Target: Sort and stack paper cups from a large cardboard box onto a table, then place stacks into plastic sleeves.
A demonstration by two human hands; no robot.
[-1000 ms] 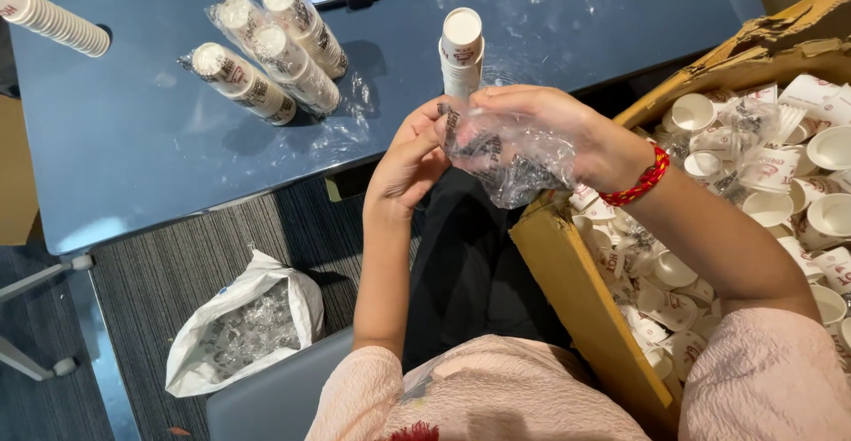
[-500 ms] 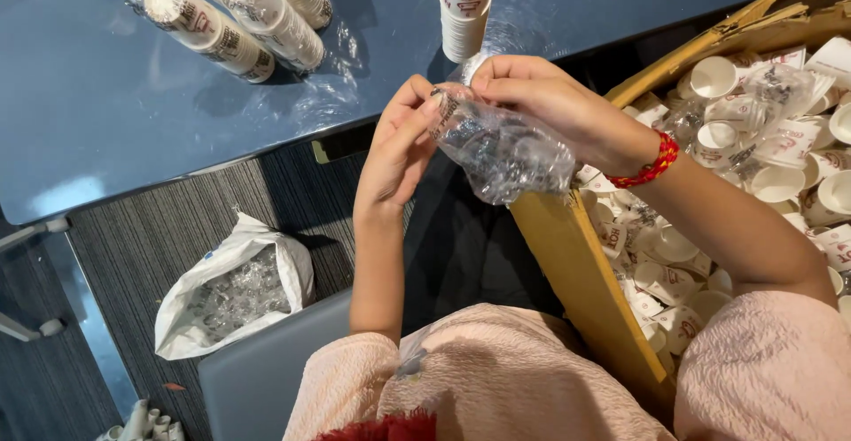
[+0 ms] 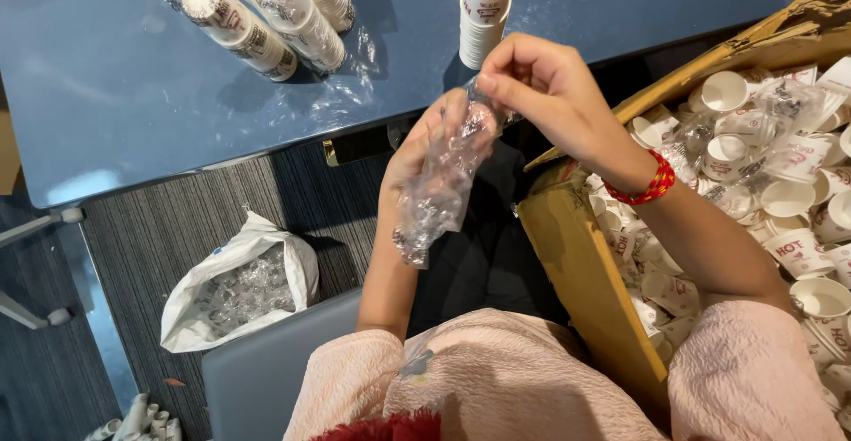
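A crumpled clear plastic wrapper (image 3: pixel 439 184) hangs between both hands, pinched at its top by the closed fingers of the right hand (image 3: pixel 545 91) and backed by the loosely curled left hand (image 3: pixel 425 140), with a white paper-cup stack (image 3: pixel 485 11) on the blue table (image 3: pixel 115 95) just beyond them.

The clear plastic wrap (image 3: pixel 441 184), earlier bunched between both hands, now hangs stretched downward.

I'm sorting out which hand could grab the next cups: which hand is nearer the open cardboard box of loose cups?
Right. The right hand is beside the cardboard box; the left hand is farther away, left of it, holding the plastic wrap.
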